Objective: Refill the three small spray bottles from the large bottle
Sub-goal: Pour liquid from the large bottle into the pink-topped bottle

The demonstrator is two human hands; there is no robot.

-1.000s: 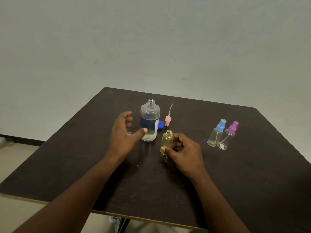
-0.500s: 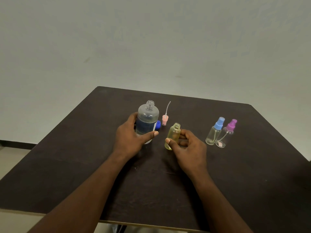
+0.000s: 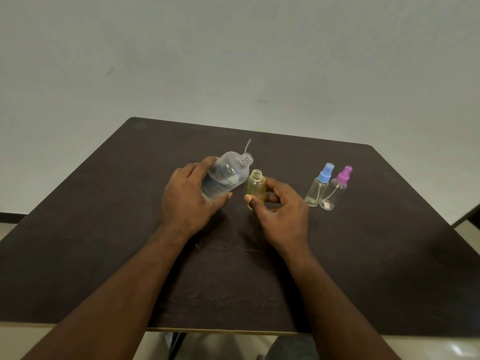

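Bare forearms (image 3: 124, 294); no sleeves

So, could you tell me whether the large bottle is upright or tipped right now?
Tipped: the left hand holds the large bottle slanted, its uncapped neck leaning toward the open yellow bottle.

The worktop (image 3: 363, 255) is showing a dark brown finish. The large bottle (image 3: 226, 179) is appearing clear with a blue label. The uncapped small bottle (image 3: 256, 187) is showing yellow tint. Two clear spray bottles are wearing a blue cap (image 3: 326, 174) and a purple cap (image 3: 344, 175).
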